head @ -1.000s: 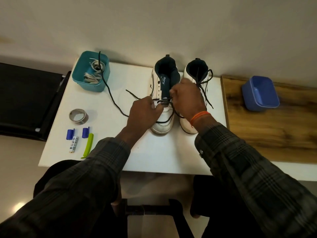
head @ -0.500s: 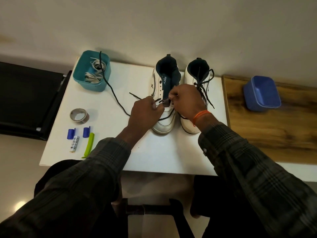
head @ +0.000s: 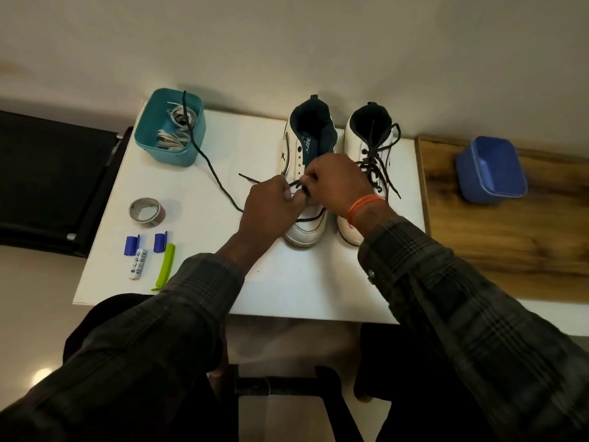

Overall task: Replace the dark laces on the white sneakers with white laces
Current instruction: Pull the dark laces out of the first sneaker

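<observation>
Sneakers sit side by side at the back of the white surface [head: 197, 193], toes toward the person: left sneaker [head: 306, 193] mostly unlaced, right sneaker [head: 371, 167] fully laced in dark. Left hand [head: 267, 207] and right hand [head: 338, 183] both curl over the left sneaker's lower eyelets, each pinching the dark lace [head: 216, 180], whose loose end trails into the teal bin [head: 169, 127] holding pale laces [head: 173, 138]. Tape roll [head: 146, 212] lies near the surface's left edge.
</observation>
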